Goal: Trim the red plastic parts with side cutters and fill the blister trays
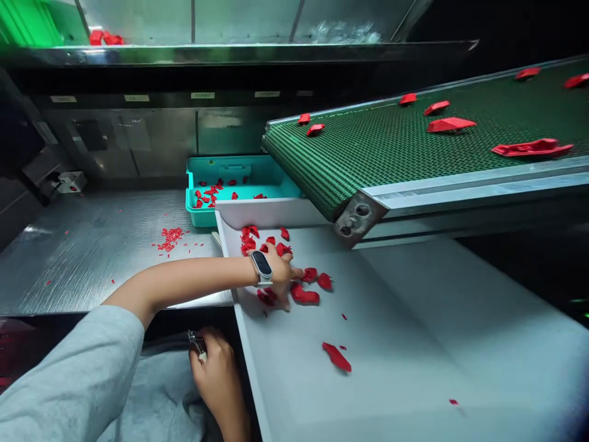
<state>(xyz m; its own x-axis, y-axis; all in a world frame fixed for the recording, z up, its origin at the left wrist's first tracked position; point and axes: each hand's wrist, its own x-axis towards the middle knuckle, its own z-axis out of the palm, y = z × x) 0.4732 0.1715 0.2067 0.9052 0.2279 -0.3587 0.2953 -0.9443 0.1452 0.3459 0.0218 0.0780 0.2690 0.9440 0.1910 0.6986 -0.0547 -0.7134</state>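
My left hand, with a watch on its wrist, reaches over the left side of a white chute. Its fingers are spread among red plastic parts, touching or nearly touching several of them; I cannot see anything held. Lower down, in front of my body, my right hand is closed around a small metal clipper, partly hidden by the fingers. A lone red part lies nearer to me on the chute, with a few tiny red scraps around it.
A green mesh conveyor belt carrying red parts ends above the chute. Behind the chute's raised edge stands a turquoise bin with red pieces inside. Red scraps are heaped on the metal table. A metal shelf runs overhead.
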